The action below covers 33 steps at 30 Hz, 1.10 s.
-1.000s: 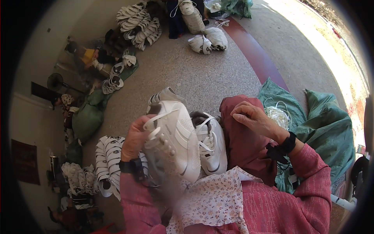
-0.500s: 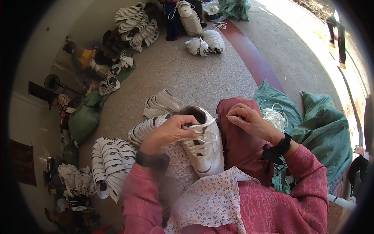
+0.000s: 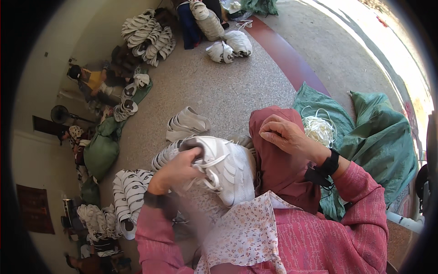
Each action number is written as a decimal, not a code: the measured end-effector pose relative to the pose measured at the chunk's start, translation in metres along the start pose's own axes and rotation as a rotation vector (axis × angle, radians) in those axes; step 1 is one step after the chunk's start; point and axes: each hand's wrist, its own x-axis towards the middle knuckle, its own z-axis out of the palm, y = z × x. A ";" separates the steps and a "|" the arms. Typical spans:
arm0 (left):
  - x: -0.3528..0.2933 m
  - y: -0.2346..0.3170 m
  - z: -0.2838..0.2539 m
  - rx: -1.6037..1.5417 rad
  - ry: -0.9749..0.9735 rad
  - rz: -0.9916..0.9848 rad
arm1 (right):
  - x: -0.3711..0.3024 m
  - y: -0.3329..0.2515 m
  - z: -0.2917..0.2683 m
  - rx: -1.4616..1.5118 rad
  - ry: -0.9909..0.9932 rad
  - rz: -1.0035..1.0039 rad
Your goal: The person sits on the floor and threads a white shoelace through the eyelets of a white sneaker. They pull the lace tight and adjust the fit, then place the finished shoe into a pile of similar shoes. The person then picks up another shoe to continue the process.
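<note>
A white lace-up shoe lies tilted on my lap, its side turned up and its opening toward my left hand. The left thumb and fingers grip the collar, partly inside it. White laces run loosely across the front of the shoe, close to these fingers. My right hand rests above my dark red trouser knee, apart from the shoe. Its fingers are curled in, and nothing shows in them. A floral apron covers part of my lap.
Stacked white shoe parts stand at my left, with more beyond the shoe. On a green sack at right lies a bundle of white laces. People sit among shoe piles at far left. White bundles lie ahead on the floor.
The shoe has turned on my lap so that its side faces up more. My left hand has shifted left and lower with it. The right hand keeps its place on the knee.
</note>
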 end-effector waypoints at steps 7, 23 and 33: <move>-0.091 -0.030 -0.045 -0.316 0.489 -0.123 | 0.005 -0.004 -0.007 -0.066 -0.016 0.004; -0.097 0.004 -0.036 -0.054 0.238 -0.061 | 0.084 0.018 0.105 0.228 -0.666 0.478; 0.009 -0.013 -0.002 0.099 -0.145 0.201 | 0.044 0.077 0.081 -0.152 -0.573 -0.185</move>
